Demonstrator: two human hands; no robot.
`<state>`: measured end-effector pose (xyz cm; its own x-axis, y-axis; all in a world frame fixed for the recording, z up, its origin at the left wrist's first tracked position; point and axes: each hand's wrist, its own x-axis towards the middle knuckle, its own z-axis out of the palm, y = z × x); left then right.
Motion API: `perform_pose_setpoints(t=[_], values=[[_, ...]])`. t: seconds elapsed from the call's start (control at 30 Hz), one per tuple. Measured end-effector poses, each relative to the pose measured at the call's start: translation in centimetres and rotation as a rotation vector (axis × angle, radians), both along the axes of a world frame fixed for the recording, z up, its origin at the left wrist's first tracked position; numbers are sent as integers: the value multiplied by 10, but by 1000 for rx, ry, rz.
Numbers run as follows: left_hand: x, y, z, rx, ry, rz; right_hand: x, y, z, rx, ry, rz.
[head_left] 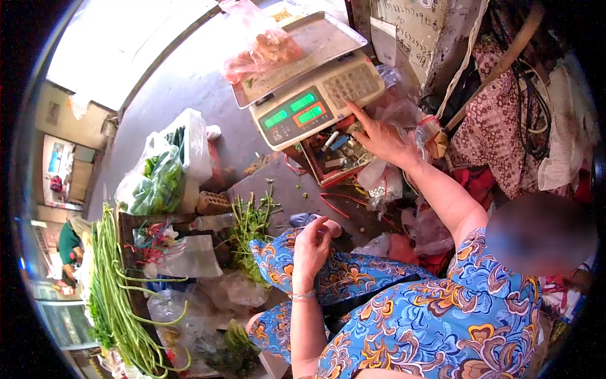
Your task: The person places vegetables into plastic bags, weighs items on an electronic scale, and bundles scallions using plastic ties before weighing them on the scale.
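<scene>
My right hand [382, 142] reaches to the white digital scale [315, 101], its index finger extended onto the lower edge of the keypad [344, 85] and its thumb apart. Nothing shows in that hand. Three green displays are lit. On the metal pan [322, 47] rests a pink plastic bag [262, 50] with light brown produce inside. Loosely curled, my left hand [310, 246] hovers over or rests at the knee of the blue patterned trousers [274, 252]; no object is visible in it.
An open box of small items [341, 151] sits below the scale. Bagged green vegetables [158, 183], long beans [117, 284] and leafy stems [249, 227] lie to the left. Plastic bags and patterned cloth [489, 126] crowd the right. Another person in green [68, 243] is far left.
</scene>
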<state>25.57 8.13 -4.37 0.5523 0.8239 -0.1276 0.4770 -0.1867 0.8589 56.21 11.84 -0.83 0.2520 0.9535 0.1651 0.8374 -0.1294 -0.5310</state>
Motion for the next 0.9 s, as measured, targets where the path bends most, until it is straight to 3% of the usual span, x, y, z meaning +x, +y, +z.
perform_pose_setpoints(t=[0.07,0.27,0.33,0.53,0.77,0.9], values=[[0,0,-1,-4,2,4,-2,-1,7,-160,60,-10],[2,0,6,36,13,-6,2,2,-11,-80,69,1],[1,0,3,70,11,-2,7,5,-28,168,-32,39],[2,0,7,72,21,0,6,6,-30,197,-54,49],[2,1,9,78,16,-3,7,11,-11,96,23,33],[4,2,5,57,-28,-33,25,55,19,333,142,105]])
